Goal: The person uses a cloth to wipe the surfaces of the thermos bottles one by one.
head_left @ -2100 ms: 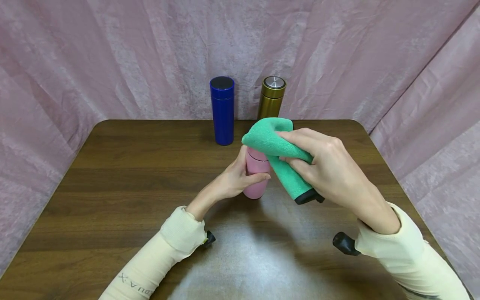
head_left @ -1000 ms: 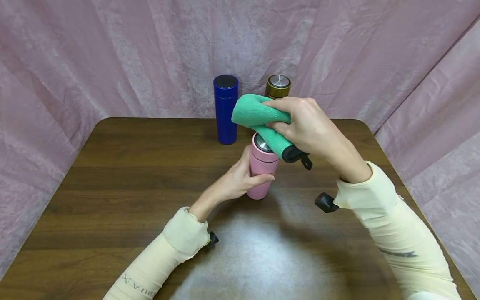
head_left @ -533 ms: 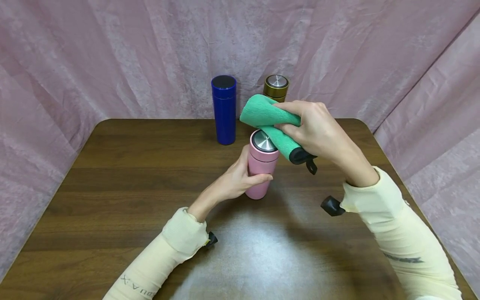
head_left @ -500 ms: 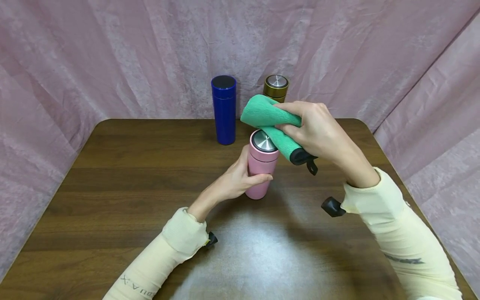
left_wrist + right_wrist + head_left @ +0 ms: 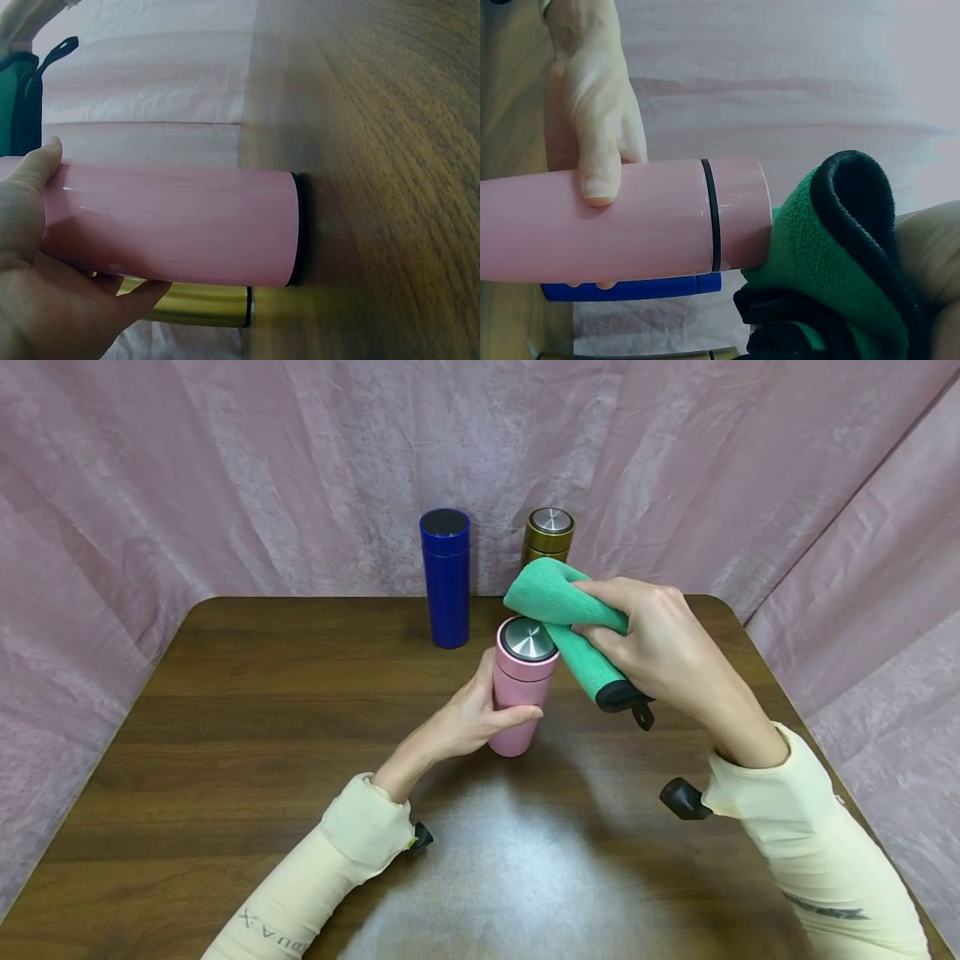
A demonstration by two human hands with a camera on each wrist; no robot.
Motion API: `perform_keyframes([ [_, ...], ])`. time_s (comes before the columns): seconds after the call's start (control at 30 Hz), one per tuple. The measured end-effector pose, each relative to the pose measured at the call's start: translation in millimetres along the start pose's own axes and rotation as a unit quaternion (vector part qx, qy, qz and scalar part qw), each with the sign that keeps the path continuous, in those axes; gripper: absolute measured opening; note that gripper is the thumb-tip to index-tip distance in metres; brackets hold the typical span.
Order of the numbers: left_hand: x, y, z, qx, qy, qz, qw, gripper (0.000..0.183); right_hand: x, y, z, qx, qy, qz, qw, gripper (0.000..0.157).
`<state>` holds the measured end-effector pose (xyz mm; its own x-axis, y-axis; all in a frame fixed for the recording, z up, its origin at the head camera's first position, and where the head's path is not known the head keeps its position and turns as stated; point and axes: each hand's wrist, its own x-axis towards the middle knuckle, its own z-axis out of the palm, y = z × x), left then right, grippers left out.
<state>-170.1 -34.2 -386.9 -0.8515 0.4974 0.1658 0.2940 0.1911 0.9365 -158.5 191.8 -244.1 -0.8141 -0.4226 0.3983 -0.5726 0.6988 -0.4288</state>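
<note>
A pink thermos bottle [image 5: 517,693] stands upright on the table, its silver lid top showing. My left hand [image 5: 471,714] grips its body from the left, thumb across the front; in the left wrist view the hand [image 5: 45,262] wraps the pink bottle [image 5: 187,225] near its upper part. Between thumb and fingers my right hand [image 5: 663,639] pinches a folded green cloth [image 5: 558,597] with black edging. The cloth lies against the right side of the lid rim. In the right wrist view, the green cloth [image 5: 810,240] meets the lid end of the bottle [image 5: 630,225].
Behind stand a blue thermos [image 5: 447,581] and a gold thermos [image 5: 549,535], the latter partly hidden by the cloth. The brown wooden table [image 5: 262,727] ends at a pink curtain [image 5: 337,485]. A black wrist-worn device [image 5: 684,798] sits under the right sleeve.
Over the frames the cloth in my right hand lifts over the pink bottle's lid, then shifts right and down, baring the lid top. My left hand keeps its hold.
</note>
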Motion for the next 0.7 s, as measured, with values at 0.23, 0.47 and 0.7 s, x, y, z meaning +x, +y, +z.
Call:
perform_keyframes([
  [0.23, 0.0, 1.0, -0.3, 0.009, 0.003, 0.004, 0.9999, 0.082, -16.2, -6.2, -5.4, -0.007, 0.007, -0.010, 1.000, 0.037],
  [0.47, 0.0, 1.7, -0.2, 0.009, 0.001, 0.002, 1.0000, 0.082, -32.7, -13.8, -11.5, -0.025, 0.010, -0.030, 0.999, 0.043],
  [0.7, -1.6, 1.8, -0.6, 0.005, -0.001, -0.005, 1.0000, 0.082, -42.0, -23.1, -14.3, -0.029, 0.001, -0.057, 0.998, 0.051],
])
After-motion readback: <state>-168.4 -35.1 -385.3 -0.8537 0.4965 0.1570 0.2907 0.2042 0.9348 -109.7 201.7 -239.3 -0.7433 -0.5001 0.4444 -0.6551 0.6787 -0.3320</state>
